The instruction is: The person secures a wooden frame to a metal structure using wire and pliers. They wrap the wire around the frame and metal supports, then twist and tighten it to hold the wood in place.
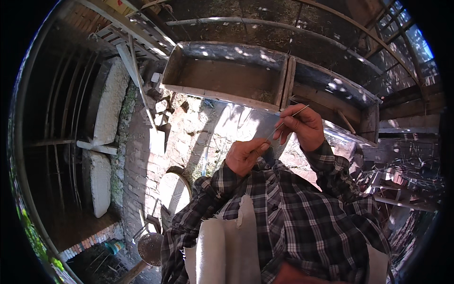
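Note:
In front of my plaid shirt (294, 198), my two hands are raised near each other. A thin, pale, straight rod (281, 124), perhaps a stalk or a piece of wire, slants between them. My right hand (305, 127) pinches its upper part between thumb and fingers. The lower end meets the thumb and forefinger of my left hand (244, 156), whose other fingers are curled in. Just beyond my right hand lies the front edge of a wooden trough (370, 124), with a short wooden stick (345, 121) leaning inside. Off-white cloth (227, 248) hangs over my shirt.
Another wooden trough (227, 76) adjoins the first. Wooden rails (255, 21) run behind them. Left are broken bricks (161, 113), a propped pole (142, 85), pale blocks (111, 103) on a ledge, a round wooden stump (173, 191) and a teal bucket (114, 246). Brush (408, 170) lies right.

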A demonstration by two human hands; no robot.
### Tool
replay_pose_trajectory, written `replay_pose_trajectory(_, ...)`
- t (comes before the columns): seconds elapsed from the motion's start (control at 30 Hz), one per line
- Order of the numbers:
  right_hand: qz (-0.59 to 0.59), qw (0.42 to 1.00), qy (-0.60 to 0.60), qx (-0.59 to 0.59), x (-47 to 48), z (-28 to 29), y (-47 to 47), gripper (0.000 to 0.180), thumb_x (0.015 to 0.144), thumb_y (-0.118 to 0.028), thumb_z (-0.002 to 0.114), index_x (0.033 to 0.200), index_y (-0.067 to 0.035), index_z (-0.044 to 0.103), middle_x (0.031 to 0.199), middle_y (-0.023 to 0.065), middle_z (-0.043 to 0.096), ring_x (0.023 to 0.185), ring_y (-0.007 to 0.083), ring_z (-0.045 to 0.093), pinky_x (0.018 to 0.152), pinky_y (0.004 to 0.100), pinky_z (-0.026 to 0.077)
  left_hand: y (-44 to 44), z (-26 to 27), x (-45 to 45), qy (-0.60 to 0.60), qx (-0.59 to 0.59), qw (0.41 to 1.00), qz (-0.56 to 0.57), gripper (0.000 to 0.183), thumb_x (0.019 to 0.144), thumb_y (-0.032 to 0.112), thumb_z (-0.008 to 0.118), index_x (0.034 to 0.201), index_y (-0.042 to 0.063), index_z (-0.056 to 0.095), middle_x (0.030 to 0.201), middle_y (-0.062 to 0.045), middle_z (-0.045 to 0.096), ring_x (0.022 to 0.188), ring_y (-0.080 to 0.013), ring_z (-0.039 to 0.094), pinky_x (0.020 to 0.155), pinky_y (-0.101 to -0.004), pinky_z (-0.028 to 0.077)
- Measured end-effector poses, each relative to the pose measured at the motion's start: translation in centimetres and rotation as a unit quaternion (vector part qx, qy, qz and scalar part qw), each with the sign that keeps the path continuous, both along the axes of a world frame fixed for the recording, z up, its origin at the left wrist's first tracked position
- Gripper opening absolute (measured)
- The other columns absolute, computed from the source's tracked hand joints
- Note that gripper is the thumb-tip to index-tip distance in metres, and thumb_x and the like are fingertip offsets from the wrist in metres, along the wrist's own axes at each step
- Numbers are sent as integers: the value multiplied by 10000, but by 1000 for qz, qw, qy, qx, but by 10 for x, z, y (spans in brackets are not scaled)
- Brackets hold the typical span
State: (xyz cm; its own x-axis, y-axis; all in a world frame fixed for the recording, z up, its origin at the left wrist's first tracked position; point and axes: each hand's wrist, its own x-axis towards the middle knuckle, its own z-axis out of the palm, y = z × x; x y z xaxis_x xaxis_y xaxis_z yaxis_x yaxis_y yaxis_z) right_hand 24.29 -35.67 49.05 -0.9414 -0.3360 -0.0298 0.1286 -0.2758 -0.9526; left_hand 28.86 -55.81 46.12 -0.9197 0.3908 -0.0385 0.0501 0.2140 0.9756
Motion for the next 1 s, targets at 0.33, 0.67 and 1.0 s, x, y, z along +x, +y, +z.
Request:
replay_pose_trajectory(0.33, 169, 985, -6, 11, -49, 26, -93, 86, 919, -59, 475, 941, 15, 512, 709, 125, 586, 536, 179, 590, 437, 260, 467, -39, -21, 55, 57, 58, 977, 199, 192, 921, 150, 506, 976, 4, 617, 673, -113, 583, 599, -198, 556, 572, -310, 431)
replay_pose_trajectory(0.67, 140, 965, 212, 63, -39, 49, -165, 247, 907, -84, 522, 1121, 39, 505, 896, 141, 598, 764, 198, 623, 665, 297, 512, -111, -4, 35, 43, -24, 941, 335, 177, 890, 198, 562, 857, 28, 599, 652, -165, 547, 591, -341, 549, 547, -370, 429)
replay_pose_trajectory(1.0, 405, 853, 298, 142, -57, -25, -304, 474, 868, -320, 592, 1243, -58, 467, 1161, 175, 542, 1100, 325, 505, 927, 411, 393, -222, 118, -18, 294, 309, 844, 324, 320, 970, 242, 425, 772, 9, 521, 534, -10, 420, 446, -83, 326, 431, -237, 247)
